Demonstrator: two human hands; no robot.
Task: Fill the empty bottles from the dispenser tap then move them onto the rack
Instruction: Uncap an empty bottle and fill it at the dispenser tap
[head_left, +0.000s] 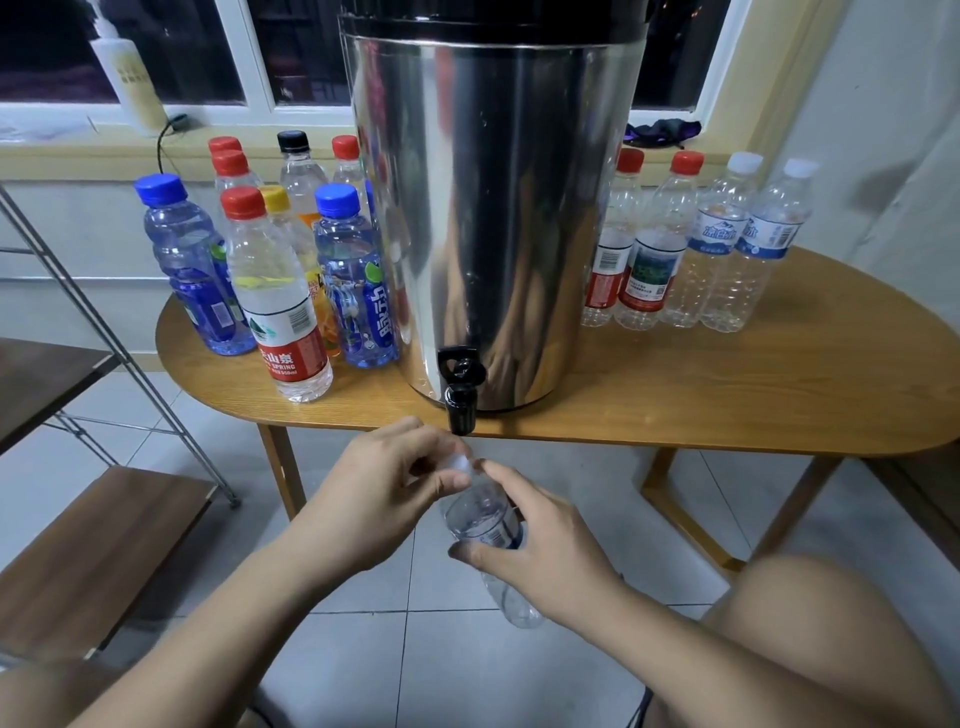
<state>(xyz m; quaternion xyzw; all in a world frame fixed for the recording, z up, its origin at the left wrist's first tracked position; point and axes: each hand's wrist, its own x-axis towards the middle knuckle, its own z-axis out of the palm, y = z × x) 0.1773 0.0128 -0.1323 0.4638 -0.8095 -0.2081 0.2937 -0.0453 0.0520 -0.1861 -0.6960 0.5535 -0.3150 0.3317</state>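
The right hand (540, 545) is wrapped round the body of a clear, empty-looking bottle (480, 512), held tilted just below & in front of the tap (460, 395), while the left hand (384, 483) pinches its white cap (460, 462) at the neck. I judge the cap is coming off, so filling is not yet begun. Risks from here: the small cap can slip from the fingers and drop to the floor, or the thin bottle gets squeezed w/ its mouth off-centre under the tap, and then water runs past the neck onto the floor below the bench (727, 395) edge.
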